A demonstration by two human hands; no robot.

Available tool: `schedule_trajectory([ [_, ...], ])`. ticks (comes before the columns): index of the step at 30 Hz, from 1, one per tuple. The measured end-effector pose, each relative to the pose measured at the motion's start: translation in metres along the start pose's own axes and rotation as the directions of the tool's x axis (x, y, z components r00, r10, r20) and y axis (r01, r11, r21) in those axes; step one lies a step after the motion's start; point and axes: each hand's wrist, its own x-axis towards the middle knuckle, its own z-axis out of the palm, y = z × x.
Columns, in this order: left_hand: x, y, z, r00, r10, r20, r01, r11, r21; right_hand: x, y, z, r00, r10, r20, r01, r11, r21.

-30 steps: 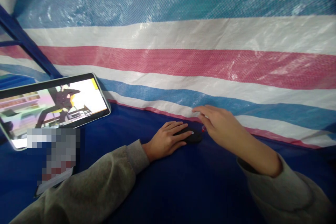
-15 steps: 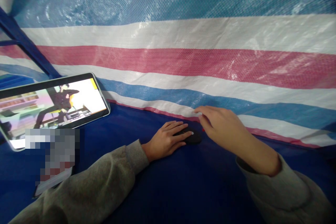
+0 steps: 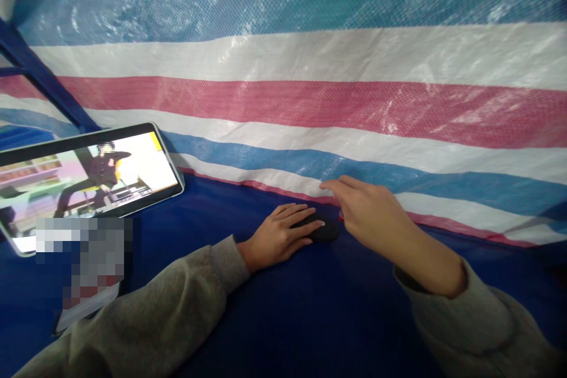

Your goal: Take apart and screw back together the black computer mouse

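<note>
Near tarp (image 3: 283, 100), right hand (image 3: 370, 209) now tighter

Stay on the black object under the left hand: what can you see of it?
The black object looks thin, with a dark, dull face and a rounded right end. It lies flat on the blue surface, near the foot of the striped sheet. The left hand rests on it, fingers spread, hiding its left part. A pale spot shows at one fingertip; its material is unclear.

The left hand (image 3: 279, 233) lies palm down, fingers extended, right of the tablet (image 3: 91, 177), while the right hand (image 3: 372, 212), farther from it, is bent-fingered.
</note>
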Motion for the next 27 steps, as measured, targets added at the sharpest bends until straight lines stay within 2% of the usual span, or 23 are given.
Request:
schedule_trajectory([
  [14, -0.0007, -0.0005, 0.0003, 1.0, 0.014, 0.001, -0.014, 1.0, -0.009, -0.0025, 0.0041, 0.0002, 0.992, -0.122, -0.022, 0.124, 0.983, 0.139],
  [19, 0.0001, -0.0007, 0.0003, 1.0, -0.002, 0.006, 0.002, 1.0, -0.017, -0.0015, 0.0008, 0.002, 0.987, -0.146, -0.07, 0.158, 0.964, 0.215],
  [22, 0.0004, -0.0003, -0.0005, 1.0, 0.004, 0.008, -0.004, 1.0, -0.011, -0.0011, -0.0012, 0.002, 0.994, -0.093, -0.052, 0.101, 0.98, 0.172],
  [27, 0.0003, -0.0001, -0.0008, 1.0, 0.001, 0.007, -0.001, 1.0, -0.012, 0.0006, 0.0027, 0.003, 0.998, 0.051, -0.047, -0.052, 0.999, -0.015],
])
